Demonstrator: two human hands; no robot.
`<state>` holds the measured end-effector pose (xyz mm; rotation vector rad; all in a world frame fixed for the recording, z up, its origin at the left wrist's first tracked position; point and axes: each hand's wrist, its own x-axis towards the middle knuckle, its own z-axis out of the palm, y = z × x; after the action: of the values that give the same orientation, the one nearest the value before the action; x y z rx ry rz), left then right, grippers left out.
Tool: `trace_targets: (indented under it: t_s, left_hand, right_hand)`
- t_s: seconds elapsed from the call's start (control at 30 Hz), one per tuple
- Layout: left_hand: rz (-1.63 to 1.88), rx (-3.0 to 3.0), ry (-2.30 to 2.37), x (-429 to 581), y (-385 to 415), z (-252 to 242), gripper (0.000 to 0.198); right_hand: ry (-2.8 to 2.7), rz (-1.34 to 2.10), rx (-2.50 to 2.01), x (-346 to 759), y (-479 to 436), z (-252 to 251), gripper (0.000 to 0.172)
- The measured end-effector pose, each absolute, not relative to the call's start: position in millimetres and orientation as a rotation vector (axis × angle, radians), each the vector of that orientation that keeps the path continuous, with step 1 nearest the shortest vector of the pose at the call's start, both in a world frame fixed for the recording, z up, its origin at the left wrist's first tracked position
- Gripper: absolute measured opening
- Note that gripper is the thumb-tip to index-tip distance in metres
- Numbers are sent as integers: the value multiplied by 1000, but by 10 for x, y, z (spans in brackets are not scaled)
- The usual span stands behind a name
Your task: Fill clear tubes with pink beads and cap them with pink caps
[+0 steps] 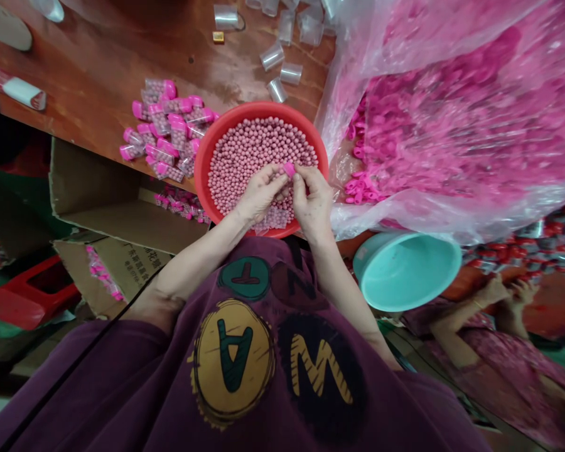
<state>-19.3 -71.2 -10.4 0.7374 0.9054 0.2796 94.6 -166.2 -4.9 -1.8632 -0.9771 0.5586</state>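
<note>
A red plastic bowl (pixel 258 119) full of small pink beads (pixel 254 150) sits at the table's edge, with both my hands over it. My left hand (pixel 260 194) and my right hand (pixel 313 204) meet above the beads, their fingertips pinching a small pink plastic cap (pixel 289 168). Whatever lies under the cap is hidden by my fingers. A clear plastic tube or sleeve (pixel 274 220) shows just below my hands, inside the bowl. To the bowl's left lies a heap of clear tubes filled with beads and capped in pink (pixel 167 129).
Empty clear tubes (pixel 274 56) lie on the wooden table (pixel 122 56) beyond the bowl. A large plastic bag of pink caps (pixel 452 113) sits to the right, above a teal basin (pixel 405 270). Cardboard boxes (pixel 108 207) stand below the table's edge. A co-worker's hands (pixel 503 295) work at lower right.
</note>
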Motion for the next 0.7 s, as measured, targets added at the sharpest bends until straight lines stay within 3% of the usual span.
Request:
trace_targets:
  t_s: [0.27, 0.6, 0.7]
  left_hand:
    - [293, 871, 892, -246, -590, 34, 21]
    - [320, 980, 906, -283, -577, -106, 14]
    - [304, 975, 946, -325, -569, -141, 9]
  right_hand:
    - [-1176, 707, -1836, 1116, -1790, 142, 39]
    - [-521, 742, -1707, 981, -1827, -502, 70]
    - [-366, 762, -1598, 961, -1798, -519, 68]
